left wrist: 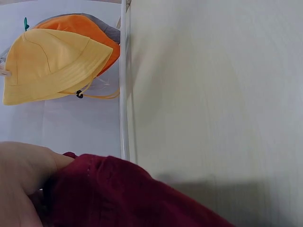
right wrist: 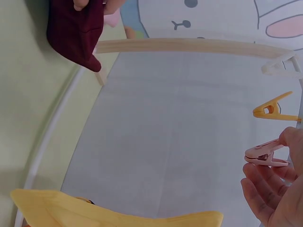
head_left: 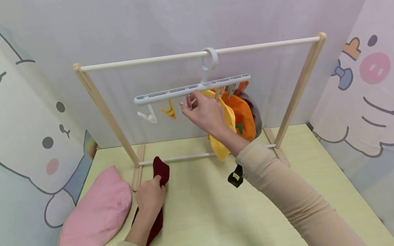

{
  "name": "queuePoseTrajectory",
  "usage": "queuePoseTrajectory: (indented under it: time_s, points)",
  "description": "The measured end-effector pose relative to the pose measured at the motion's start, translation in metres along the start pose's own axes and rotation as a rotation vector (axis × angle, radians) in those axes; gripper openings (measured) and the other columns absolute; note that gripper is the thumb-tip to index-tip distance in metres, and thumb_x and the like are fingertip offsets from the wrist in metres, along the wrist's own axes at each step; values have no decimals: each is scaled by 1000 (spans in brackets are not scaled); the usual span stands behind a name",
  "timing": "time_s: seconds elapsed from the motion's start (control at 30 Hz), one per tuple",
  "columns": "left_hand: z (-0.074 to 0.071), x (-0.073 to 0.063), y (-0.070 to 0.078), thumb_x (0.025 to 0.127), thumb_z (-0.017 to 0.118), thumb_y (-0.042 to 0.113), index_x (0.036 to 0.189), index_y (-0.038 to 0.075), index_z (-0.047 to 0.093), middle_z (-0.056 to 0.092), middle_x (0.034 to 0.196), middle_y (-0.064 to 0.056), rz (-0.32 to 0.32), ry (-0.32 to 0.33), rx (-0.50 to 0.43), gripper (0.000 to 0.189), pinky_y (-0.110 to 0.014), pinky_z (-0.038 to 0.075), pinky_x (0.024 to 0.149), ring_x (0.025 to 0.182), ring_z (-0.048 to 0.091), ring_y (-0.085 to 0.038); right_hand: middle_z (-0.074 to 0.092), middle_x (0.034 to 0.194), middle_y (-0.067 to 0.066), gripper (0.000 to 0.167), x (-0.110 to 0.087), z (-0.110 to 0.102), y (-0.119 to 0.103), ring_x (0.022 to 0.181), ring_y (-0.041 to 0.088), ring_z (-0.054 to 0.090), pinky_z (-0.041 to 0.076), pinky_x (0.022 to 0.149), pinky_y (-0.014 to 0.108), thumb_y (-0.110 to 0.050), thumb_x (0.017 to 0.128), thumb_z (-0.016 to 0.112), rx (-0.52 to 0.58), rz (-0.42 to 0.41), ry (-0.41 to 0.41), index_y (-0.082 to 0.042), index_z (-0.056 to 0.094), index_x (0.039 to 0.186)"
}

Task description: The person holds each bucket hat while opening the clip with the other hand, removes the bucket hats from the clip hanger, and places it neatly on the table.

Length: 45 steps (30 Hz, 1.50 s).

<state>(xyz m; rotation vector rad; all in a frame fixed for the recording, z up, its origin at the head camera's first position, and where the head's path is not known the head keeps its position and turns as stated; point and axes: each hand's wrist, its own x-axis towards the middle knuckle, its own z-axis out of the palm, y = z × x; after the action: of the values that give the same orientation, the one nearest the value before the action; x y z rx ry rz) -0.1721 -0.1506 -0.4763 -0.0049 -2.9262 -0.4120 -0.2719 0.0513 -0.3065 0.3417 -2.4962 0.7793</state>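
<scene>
My left hand (head_left: 150, 196) grips a dark red cloth hat (head_left: 162, 171), bunched and held over the table at the left of the rack. In the left wrist view the red fabric (left wrist: 118, 194) spreads out from under my fingers. My right hand (head_left: 207, 113) is up at the white clip hanger (head_left: 166, 95). Its thumb and fingers pinch a pink clip (right wrist: 265, 153), which has no cloth in it. Beside this hang a yellow clip (head_left: 169, 111) and a white clip (head_left: 148, 115), both without cloth. A yellow hat (head_left: 219, 147) hangs just right of my right hand.
The hanger hooks over the white rail (head_left: 134, 62) of a wooden-legged rack. Behind the yellow hat hang an orange hat (head_left: 243, 112) and a grey hat (head_left: 255, 110). A pink hat (head_left: 94, 217) lies on the table at left. Cartoon-printed curtains (head_left: 376, 92) enclose the table.
</scene>
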Motion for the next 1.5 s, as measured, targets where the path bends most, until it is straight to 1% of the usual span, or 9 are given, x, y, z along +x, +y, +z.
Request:
queuePoseTrajectory:
  time_s: [0.13, 0.4, 0.67, 0.9, 1.07, 1.23, 1.37, 1.5]
  points:
    - [7, -1, 3, 80, 68, 15, 103, 8, 66, 67, 79, -20, -18, -25, -25, 25, -38, 40, 39, 51, 58, -32, 69, 78, -6, 27, 0, 0, 0, 63, 8, 61, 39, 49, 24, -44, 85, 57, 0, 0, 0, -17, 55, 86]
    - [18, -3, 6, 80, 68, 17, 102, 9, 65, 65, 76, -19, -48, -59, -22, 24, -37, 39, 38, 50, 57, -30, 69, 78, -6, 26, 0, 0, -1, 63, 8, 61, 39, 49, 25, -44, 85, 57, 6, 10, 0, -18, 55, 85]
    - [29, -5, 4, 81, 67, 19, 103, 8, 66, 64, 73, -19, -63, -83, -17, 25, -36, 38, 39, 45, 52, -24, 69, 78, -6, 26, 0, 0, -1, 64, 8, 62, 40, 50, 25, -43, 85, 57, 10, 9, -1, -18, 54, 85]
    - [40, -9, 4, 81, 68, 20, 95, 7, 66, 61, 65, -14, -41, -66, -44, 19, -33, 36, 37, 43, 48, -20, 69, 78, -6, 27, 0, 0, 0, 65, 8, 62, 40, 52, 25, -44, 85, 57, 7, 9, -3, -18, 54, 85]
    - [48, -11, 6, 81, 68, 22, 89, 7, 65, 57, 61, -10, -35, -74, -59, 17, -32, 36, 37, 43, 48, -19, 69, 78, -6, 27, 0, 1, 0, 64, 8, 62, 40, 52, 24, -45, 85, 57, 6, 12, -4, -18, 54, 85]
    - [55, -11, 9, 80, 68, 23, 89, 7, 64, 59, 63, -10, -35, -85, -55, 19, -33, 37, 38, 45, 50, -21, 69, 79, -6, 27, 0, 1, 1, 64, 8, 61, 40, 51, 24, -45, 85, 57, 7, 15, -10, -18, 54, 86]
    - [58, -11, 11, 80, 68, 24, 91, 6, 65, 60, 65, -11, -46, -89, -61, 21, -32, 37, 39, 45, 49, -19, 69, 79, -6, 27, 0, 1, 2, 65, 8, 61, 40, 51, 25, -45, 85, 57, 15, 18, -12, -18, 53, 85]
    - [60, -12, 14, 81, 67, 26, 90, 6, 65, 59, 64, -10, -50, -115, -67, 22, -31, 37, 39, 45, 47, -17, 69, 79, -6, 27, 0, 1, 2, 64, 8, 61, 40, 51, 25, -44, 85, 57, 13, 13, -10, -18, 54, 85]
